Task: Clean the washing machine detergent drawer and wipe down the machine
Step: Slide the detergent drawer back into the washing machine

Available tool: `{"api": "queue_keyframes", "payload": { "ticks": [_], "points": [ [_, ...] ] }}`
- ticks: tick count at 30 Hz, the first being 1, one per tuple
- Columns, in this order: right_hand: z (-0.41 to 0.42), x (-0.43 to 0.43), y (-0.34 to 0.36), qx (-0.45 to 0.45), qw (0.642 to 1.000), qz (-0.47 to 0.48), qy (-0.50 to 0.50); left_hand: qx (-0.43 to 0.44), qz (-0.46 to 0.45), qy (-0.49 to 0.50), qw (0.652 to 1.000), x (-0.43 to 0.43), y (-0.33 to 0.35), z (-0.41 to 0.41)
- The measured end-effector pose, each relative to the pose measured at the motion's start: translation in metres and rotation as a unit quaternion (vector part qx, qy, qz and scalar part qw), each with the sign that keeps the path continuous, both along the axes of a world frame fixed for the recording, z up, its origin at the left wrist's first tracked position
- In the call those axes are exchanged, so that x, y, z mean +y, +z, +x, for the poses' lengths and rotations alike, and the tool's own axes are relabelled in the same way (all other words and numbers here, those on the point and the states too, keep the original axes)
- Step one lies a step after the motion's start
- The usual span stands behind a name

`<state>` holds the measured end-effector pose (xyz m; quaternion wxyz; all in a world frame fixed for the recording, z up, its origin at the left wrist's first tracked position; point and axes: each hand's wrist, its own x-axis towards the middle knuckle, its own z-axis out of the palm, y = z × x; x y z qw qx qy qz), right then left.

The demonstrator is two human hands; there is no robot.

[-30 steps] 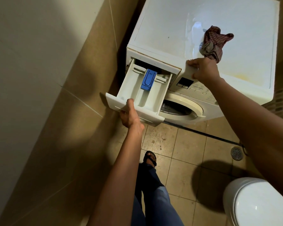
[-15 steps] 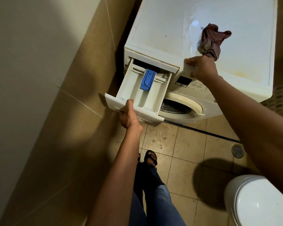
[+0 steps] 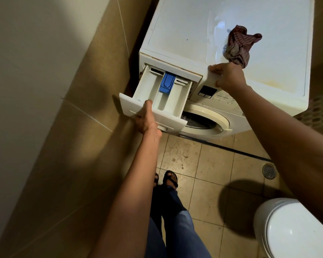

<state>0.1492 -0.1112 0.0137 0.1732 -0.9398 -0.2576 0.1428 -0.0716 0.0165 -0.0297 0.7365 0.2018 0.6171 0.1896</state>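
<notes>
1. The detergent drawer (image 3: 172,119) is pulled well out of the top left corner of the washing machine (image 3: 185,34). Its long axis runs from the machine's front out toward the person, front panel leading, with the outer end dipping a little.
2. A blue insert (image 3: 167,83) sits in the middle compartment, near the slot.
3. The left hand (image 3: 147,121) grips the drawer's front panel, thumb hooked over the top edge into a compartment and fingers curled underneath.
4. The right hand (image 3: 229,77) clamps the machine's front top edge, thumb on the face above the control panel (image 3: 207,91) and fingers over the lid.
5. A crumpled reddish striped cloth (image 3: 239,47) lies on the lid, touching the back of that hand; I cannot tell whether any finger holds it.
6. The lid is white, with wet streaks and yellowish staining near its front right.
7. The round door (image 3: 205,118) sits below the drawer.
8. A tan tiled wall (image 3: 73,146) stands close on the left, just beside the drawer.
9. The floor is beige tile with a round drain (image 3: 268,171); a white toilet (image 3: 295,229) sits at lower right, and the person's sandalled feet (image 3: 171,180) stand before the machine.
</notes>
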Motion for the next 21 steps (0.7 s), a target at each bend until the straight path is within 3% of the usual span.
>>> {"api": "queue_keyframes", "payload": {
  "ticks": [21],
  "points": [
    [-0.001, -0.001, 0.001, 0.001, 1.000, 0.007, 0.004, -0.015, -0.021, -0.032, 0.999, 0.007, -0.010, 0.020]
  ]
}}
